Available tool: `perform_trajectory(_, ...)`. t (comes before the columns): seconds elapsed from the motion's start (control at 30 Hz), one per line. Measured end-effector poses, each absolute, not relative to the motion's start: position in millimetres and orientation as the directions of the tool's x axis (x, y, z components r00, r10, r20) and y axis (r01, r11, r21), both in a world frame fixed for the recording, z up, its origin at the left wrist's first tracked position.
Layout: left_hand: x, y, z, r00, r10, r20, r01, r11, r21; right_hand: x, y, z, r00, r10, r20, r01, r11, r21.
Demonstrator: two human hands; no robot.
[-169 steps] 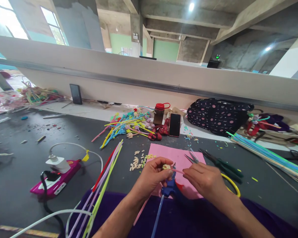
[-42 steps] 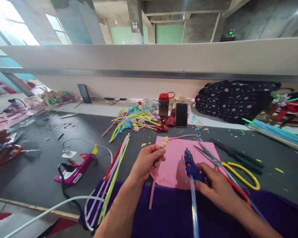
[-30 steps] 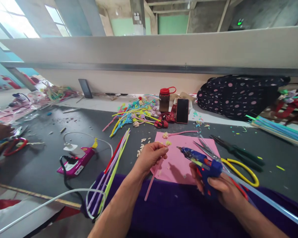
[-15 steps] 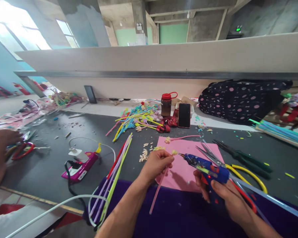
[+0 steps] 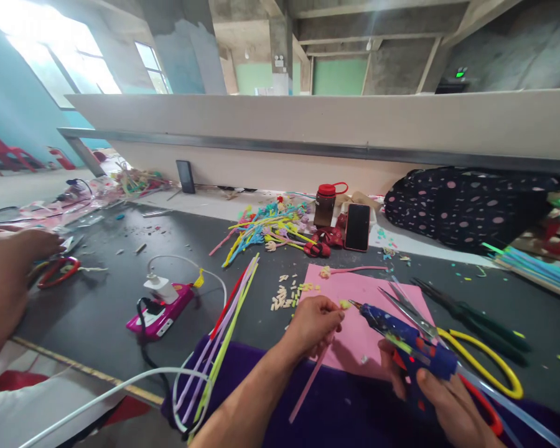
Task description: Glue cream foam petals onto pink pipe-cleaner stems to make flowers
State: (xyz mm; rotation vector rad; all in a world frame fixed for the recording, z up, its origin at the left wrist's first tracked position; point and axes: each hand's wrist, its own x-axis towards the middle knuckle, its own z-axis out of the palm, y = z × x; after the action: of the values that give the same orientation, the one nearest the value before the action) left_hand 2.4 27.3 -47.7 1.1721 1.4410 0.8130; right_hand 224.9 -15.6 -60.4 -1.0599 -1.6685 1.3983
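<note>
My left hand (image 5: 318, 325) pinches a pink pipe cleaner (image 5: 308, 391), whose long end hangs down toward the front edge. A small pale yellow piece (image 5: 345, 304) shows just past the fingertips. Close beside it is the nozzle of a blue hot glue gun (image 5: 396, 333); whether they touch I cannot tell. My right hand (image 5: 441, 398) is wrapped around the gun's handle, with a clear glue stick (image 5: 508, 393) running out behind. Beneath both lies a pink sheet (image 5: 359, 339). On its far part rests another pink stem with a cream tip (image 5: 325, 272).
Scissors with yellow handles (image 5: 488, 367) and dark green pliers (image 5: 476, 320) lie right of the sheet. Cut bits (image 5: 282, 298) lie left of it, near loose pipe cleaners (image 5: 224, 330) and a magenta power strip (image 5: 161, 317). Another person's hand (image 5: 9, 267) is beside red-handled scissors (image 5: 58, 272).
The view has shifted, so the scene sits further right and lower. Both hands keep their holds, and the nozzle stays close to the yellow piece.
</note>
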Motion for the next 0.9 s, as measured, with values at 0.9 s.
perform_trajectory(0.9,-4.3,20.2,-20.4,0.186,0.957,-0.221,-0.357,0.276,0.893,217.7,-18.1,-54.9,-0.402,0.902,0.159,0.209,0.26,-0.943)
